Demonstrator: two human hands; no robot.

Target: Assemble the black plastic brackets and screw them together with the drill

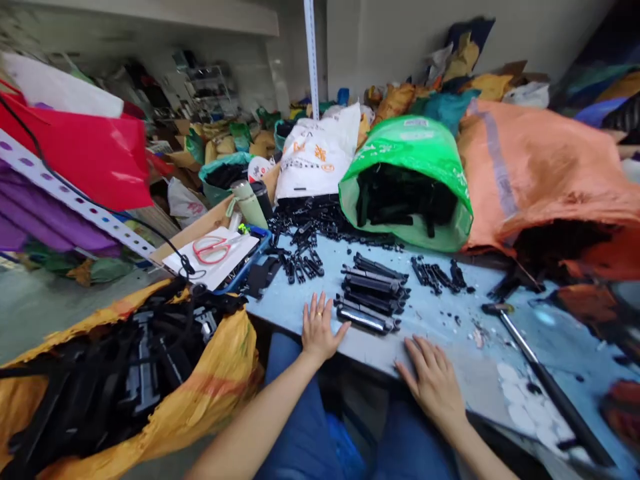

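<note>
My left hand (318, 327) lies flat on the light blue table (440, 313), fingers spread, holding nothing. Its thumb reaches toward a stack of long black plastic parts (373, 292) just to its right. My right hand (434, 380) rests palm down near the table's front edge, fingers apart and empty. Small black clips (301, 262) lie scattered behind the left hand, and another small cluster of clips (437, 275) sits right of the stack.
A green sack (407, 143) with black parts lies open at the back, an orange sack (540, 173) to its right. A yellow sack of black parts (220, 373) sits at my left. Red scissors (213, 248) lie on white paper. A hammer (540, 373) rests at right.
</note>
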